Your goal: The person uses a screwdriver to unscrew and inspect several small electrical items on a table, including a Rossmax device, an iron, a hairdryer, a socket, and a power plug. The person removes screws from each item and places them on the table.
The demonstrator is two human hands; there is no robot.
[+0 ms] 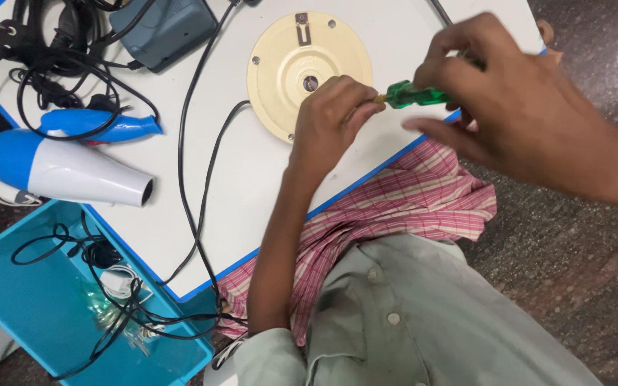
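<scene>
A green translucent screwdriver (418, 93) lies almost level over the near edge of the white table (252, 186), its tip end pointing toward a cream round base plate (280, 71) that rests flat on the table's far half. The right hand (498, 93) wraps the handle from above, thumb and fingers curled snugly around it, with one finger stretched out loose beneath. The left hand (334, 118) sits on the near rim of the plate, fingers bunched together and pinching the screwdriver's metal end just where it leaves the handle; the shaft itself is hidden under those fingers, so I can't say whether it meets a screw.

A black cable (205, 179) runs from the plate across the table and drops over the near edge. Toward the left edge lies a blue and white hair dryer (66, 168), nozzle pointing inward, with a tangle of black cords (51, 64) and a grey adapter box (162, 28) at the far left corner. Below the table's left side sits a blue bin (30, 307) holding more wires.
</scene>
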